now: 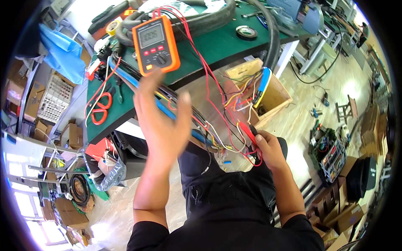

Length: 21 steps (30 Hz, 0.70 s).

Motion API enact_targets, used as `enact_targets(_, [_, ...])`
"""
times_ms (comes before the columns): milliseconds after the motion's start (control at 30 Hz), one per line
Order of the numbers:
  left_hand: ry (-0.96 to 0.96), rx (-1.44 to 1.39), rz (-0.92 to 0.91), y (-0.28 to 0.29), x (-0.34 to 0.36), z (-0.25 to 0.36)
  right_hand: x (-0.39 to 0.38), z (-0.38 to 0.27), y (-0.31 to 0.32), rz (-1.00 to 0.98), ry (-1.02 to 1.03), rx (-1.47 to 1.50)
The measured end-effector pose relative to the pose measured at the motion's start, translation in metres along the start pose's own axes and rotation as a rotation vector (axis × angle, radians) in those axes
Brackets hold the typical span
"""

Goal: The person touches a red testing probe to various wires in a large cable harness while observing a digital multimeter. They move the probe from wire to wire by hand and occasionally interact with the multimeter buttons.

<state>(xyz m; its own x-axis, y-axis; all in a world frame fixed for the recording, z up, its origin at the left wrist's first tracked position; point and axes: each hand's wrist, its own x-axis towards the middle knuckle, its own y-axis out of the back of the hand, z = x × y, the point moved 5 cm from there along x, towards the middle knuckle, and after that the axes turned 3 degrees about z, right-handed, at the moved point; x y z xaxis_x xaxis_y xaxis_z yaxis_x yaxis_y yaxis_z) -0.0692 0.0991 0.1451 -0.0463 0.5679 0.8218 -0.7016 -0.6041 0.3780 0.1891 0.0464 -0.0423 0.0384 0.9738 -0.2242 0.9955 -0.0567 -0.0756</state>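
Note:
My left hand (pixel 162 125), a little blurred, is raised in front of the orange multimeter (pixel 155 45), thumb apart from the fingers and nothing in its grasp. Its fingertips overlap the meter's lower edge in the picture; whether they touch it I cannot tell. The meter lies on the green bench, screen lit, with red and black leads (pixel 204 62) running from its top. Over my right thigh, my right hand (pixel 271 149) is closed round a red test probe (pixel 248 132) and a black one. Stripped cables with several coloured wires (pixel 213 140) hang between my hands.
Red-handled scissors (pixel 100 109), black tape (pixel 246 32) and thick black hose (pixel 217 16) lie on the green bench (pixel 201 42). A wooden box (pixel 274 100) stands beyond my right hand, beside a blue-sheathed cable end (pixel 263 85). An open toolbox (pixel 333 161) sits on the floor at right.

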Motion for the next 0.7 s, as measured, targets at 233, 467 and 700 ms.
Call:
enact_targets(233, [0.289,0.304,-0.138,-0.032,0.051,-0.105,0.001,0.005,0.005,-0.081,-0.021,0.036])
enact_targets(467, [0.286,0.289,-0.173,-0.052,0.05,-0.101,0.002,0.012,0.011,-0.129,-0.048,0.105])
enact_targets(700, [0.349,0.286,-0.159,-0.057,0.052,-0.084,0.008,0.013,0.008,-0.131,-0.08,0.096])
